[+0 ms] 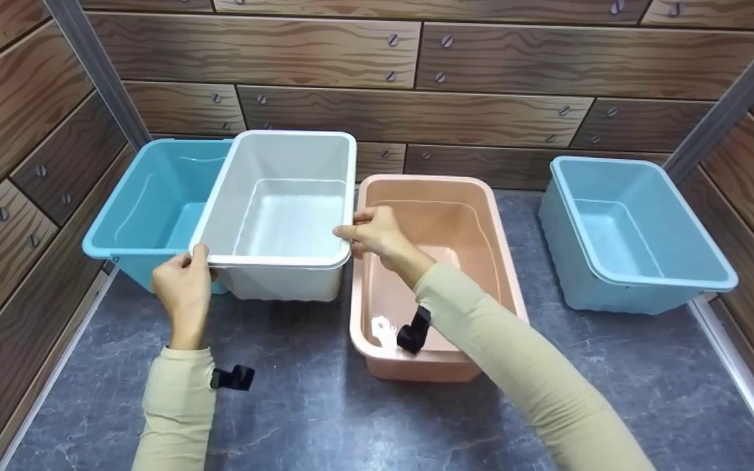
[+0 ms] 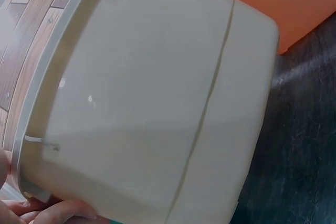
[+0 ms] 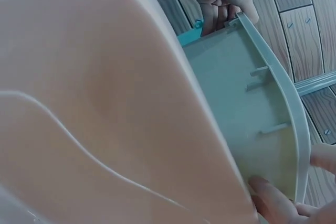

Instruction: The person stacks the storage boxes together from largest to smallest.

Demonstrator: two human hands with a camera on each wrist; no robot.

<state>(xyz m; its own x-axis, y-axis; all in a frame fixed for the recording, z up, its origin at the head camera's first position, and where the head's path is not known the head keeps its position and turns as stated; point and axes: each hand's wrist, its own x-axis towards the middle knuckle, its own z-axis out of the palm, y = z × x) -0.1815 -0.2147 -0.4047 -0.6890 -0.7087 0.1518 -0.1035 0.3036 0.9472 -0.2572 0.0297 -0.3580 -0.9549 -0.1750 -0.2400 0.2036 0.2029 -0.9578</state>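
A white plastic bin [image 1: 285, 281] stands between a teal bin and a peach one, its left side overlapping the teal bin's opening in the head view. My left hand [image 1: 184, 288] grips its rim at the near left corner, thumb on top and fingers beneath. On the right side of that rim, near the front corner, my right hand [image 1: 380, 235] pinches it between thumb and fingers. The left wrist view shows the white bin's outer wall [image 2: 142, 87] close up. In the right wrist view both hands hold the rim [image 3: 286, 95].
The teal bin [image 1: 128, 196] stands at the left wall. Under my right forearm lies the peach bin [image 1: 439, 373]. A light blue bin [image 1: 639, 297] stands at the far right. Wood-patterned panels [image 1: 324, 52] enclose the dark marbled floor [image 1: 298, 418].
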